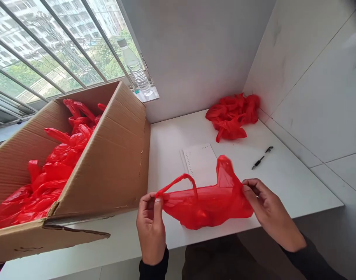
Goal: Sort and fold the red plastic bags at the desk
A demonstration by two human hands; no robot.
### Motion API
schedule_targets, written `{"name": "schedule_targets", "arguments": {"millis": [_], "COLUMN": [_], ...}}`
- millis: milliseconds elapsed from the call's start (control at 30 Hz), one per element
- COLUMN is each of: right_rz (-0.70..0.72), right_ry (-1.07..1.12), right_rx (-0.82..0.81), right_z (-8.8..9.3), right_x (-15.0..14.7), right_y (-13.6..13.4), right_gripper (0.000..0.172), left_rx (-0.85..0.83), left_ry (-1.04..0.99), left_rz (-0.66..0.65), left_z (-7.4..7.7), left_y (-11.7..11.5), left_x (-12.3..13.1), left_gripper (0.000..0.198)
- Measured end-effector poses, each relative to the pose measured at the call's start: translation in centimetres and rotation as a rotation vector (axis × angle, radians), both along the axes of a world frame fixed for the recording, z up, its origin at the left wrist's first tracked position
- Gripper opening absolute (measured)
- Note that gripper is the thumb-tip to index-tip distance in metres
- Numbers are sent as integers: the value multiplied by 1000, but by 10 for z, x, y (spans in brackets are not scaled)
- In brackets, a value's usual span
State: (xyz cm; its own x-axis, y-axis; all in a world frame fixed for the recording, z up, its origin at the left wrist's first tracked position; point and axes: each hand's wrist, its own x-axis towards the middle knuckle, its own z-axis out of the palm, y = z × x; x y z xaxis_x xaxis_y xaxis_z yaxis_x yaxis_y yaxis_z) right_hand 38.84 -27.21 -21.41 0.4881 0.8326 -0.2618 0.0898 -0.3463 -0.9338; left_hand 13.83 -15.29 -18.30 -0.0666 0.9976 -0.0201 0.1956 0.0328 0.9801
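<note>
A thin red plastic bag (207,206) is stretched between my two hands above the front edge of the white table. My left hand (152,225) pinches its left side at the base of one handle loop, thumb against the fingers. On the other side my right hand (267,212) pinches the bag near the second handle, which stands up beside it. The bag sags in the middle. Behind it on the table lies a white notebook (199,159), its near part covered by the bag.
At left a cardboard box (107,155) holds several red plastic bags (58,163). A heap of red bags (232,114) lies in the back corner, with a black pen (262,158) nearer. On the sill by the barred window stands a clear water bottle (135,68). Walls bound the table.
</note>
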Motion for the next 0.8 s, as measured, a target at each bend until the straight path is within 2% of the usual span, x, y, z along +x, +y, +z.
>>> {"name": "schedule_targets", "arguments": {"millis": [100,167,267,333,433,600,667,800], "right_rz": [-23,-23,-1,19,-48,-103,-122,-147], "right_ry": [-45,-115,-215,-229,-191,-118,-100,-138], "right_rx": [-15,-7,-19,-43,-23,4,-11,-15], "right_z": [6,13,23,30,40,47,49,52], "right_x": [-7,-12,-16,-17,-19,-32,-36,-37], "right_y": [-1,1,3,2,-4,-16,-16,-15], "right_gripper": [35,34,42,36,27,24,26,33], "left_rx": [-4,40,214,235,66,-234,-297,-351], "left_ry": [3,64,162,175,18,-517,-567,-463], "left_rz": [-118,-198,-186,-141,-136,-301,-318,-329], "left_z": [2,4,8,10,14,31,37,37], "left_y": [-1,-3,-6,-8,-10,-16,-19,-25], "left_x": [-5,-6,-9,-15,-23,-18,-12,-5], "left_gripper": [33,24,10,11,15,26,30,38]}}
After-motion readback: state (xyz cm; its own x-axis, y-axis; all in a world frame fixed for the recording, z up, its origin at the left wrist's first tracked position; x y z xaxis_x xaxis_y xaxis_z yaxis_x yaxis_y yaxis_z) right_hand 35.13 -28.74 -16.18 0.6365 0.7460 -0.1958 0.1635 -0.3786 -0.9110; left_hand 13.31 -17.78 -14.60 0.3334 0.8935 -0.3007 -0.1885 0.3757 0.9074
